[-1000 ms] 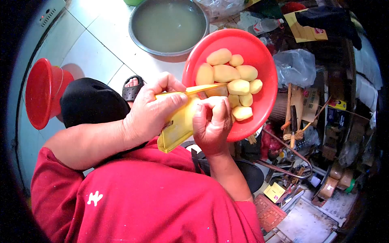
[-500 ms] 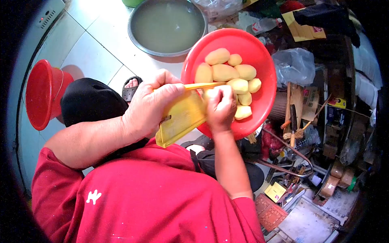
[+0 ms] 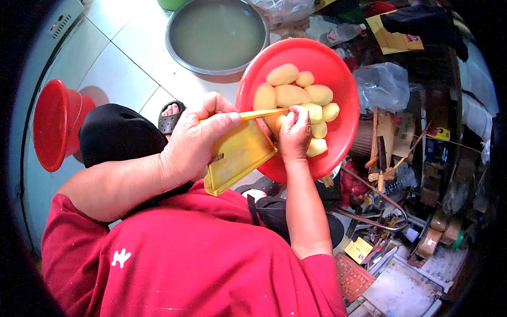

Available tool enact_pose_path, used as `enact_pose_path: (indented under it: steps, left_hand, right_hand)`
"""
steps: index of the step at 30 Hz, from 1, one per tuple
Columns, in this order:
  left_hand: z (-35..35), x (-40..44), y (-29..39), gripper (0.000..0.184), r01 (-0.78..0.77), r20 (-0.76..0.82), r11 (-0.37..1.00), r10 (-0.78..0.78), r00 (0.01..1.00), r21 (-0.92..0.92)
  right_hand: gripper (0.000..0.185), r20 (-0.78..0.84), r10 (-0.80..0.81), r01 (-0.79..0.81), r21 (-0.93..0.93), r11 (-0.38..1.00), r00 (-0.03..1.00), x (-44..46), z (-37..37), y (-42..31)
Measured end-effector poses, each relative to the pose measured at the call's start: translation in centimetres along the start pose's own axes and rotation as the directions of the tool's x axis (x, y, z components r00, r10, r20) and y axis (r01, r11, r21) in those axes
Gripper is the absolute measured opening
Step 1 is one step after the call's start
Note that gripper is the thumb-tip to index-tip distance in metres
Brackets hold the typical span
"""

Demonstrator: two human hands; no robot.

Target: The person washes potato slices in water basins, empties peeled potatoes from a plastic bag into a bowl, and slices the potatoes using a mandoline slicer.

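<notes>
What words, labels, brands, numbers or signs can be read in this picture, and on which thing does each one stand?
No text can be read.
Flat yellow object in the left hand: dark marking, too small to read.
Bottle: label, too blurred.
Cardboard box: print, too small.
Red shirt: white mark, no readable word.
Upper yellow packet: pink patch, too small.
Dark box: print, too small.

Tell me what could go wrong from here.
The flat yellow plastic item might slip from the left hand and right hand, which grip its upper edge, and could land on the peeled potatoes in the red basin.
A knock might slop cloudy water onto the floor tiles, making them slippery.
</notes>
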State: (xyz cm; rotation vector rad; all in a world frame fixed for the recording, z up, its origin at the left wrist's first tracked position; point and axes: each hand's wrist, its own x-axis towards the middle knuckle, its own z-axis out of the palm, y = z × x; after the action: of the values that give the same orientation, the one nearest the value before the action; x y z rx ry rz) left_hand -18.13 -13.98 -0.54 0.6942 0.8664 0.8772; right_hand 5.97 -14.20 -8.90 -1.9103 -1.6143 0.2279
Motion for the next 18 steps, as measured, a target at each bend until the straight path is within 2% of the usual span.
enact_pose_path:
  steps: [2, 3, 4, 5, 7, 9, 11, 13, 15, 16, 17, 18]
  left_hand:
    - [0.1, -0.1, 0.0, 0.017, -0.026, 0.006, 1.0, 0.026, 1.0, 0.008]
    - [0.2, -0.2, 0.2, 0.017, 0.017, 0.001, 0.999, -0.017, 1.0, -0.045]
    - [0.2, -0.2, 0.4, 0.017, 0.058, 0.0, 0.994, -0.058, 0.998, -0.096]
    - [0.1, -0.2, 0.3, 0.017, 0.06, -0.001, 0.994, -0.06, 0.998, -0.094]
    - [0.0, -0.4, 0.2, 0.017, -0.005, 0.019, 1.0, 0.005, 1.0, 0.008]
    - [0.1, -0.2, 0.4, 0.017, 0.023, 0.009, 1.0, -0.023, 1.0, -0.005]
    - [0.2, -0.2, 0.5, 0.017, 0.051, 0.005, 0.999, -0.051, 0.999, -0.015]
    - [0.2, -0.2, 0.4, 0.017, 0.031, 0.01, 0.999, -0.031, 0.999, -0.031]
    - [0.1, -0.2, 0.2, 0.016, 0.051, 0.006, 0.998, -0.05, 0.999, -0.044]
    - [-0.1, -0.1, 0.2, 0.016, 0.063, 0.01, 0.997, -0.062, 0.998, -0.053]
    - [-0.1, -0.1, 0.2, 0.016, 0.063, 0.01, 0.997, -0.063, 0.998, -0.051]
    - [0.0, -0.2, 0.2, 0.016, 0.036, 0.006, 0.999, -0.036, 0.999, -0.023]
  right_hand:
    - [0.016, 0.033, -0.048, 0.046, 0.066, 0.997, 0.998, -0.6, -0.9, -3.1]
    - [0.016, 0.059, -0.091, 0.083, 0.127, 0.988, 0.994, -1.2, -1.8, -6.2]
    - [0.015, 0.04, -0.25, 0.232, 0.253, 0.939, 0.968, -1.7, -2.3, -8.4]
    - [0.015, 0.045, -0.319, 0.3, 0.24, 0.923, 0.947, -2.3, -2.9, -10.3]
    - [0.015, 0.015, -0.257, 0.246, 0.242, 0.939, 0.966, -2.0, -2.3, -9.3]
    - [0.014, -0.004, -0.128, 0.128, 0.011, 0.992, 0.992, -0.9, -0.5, -3.3]
    - [0.015, 0.018, 0.023, -0.022, -0.063, 0.998, 1.0, -0.1, -0.1, -0.4]
    - [0.017, 0.043, -0.023, 0.022, 0.017, 1.0, 0.999, -0.5, -0.3, -0.9]
    - [0.018, 0.053, -0.166, 0.158, 0.123, 0.98, 0.985, -1.5, -1.7, -6.4]
    - [0.019, 0.065, -0.259, 0.231, 0.286, 0.93, 0.964, -2.1, -2.1, -8.8]
    - [0.019, 0.14, -0.265, 0.224, 0.252, 0.941, 0.954, -2.7, -3.2, -11.0]
    - [0.02, 0.068, -0.275, 0.254, 0.225, 0.941, 0.959, -2.3, -2.6, -10.2]
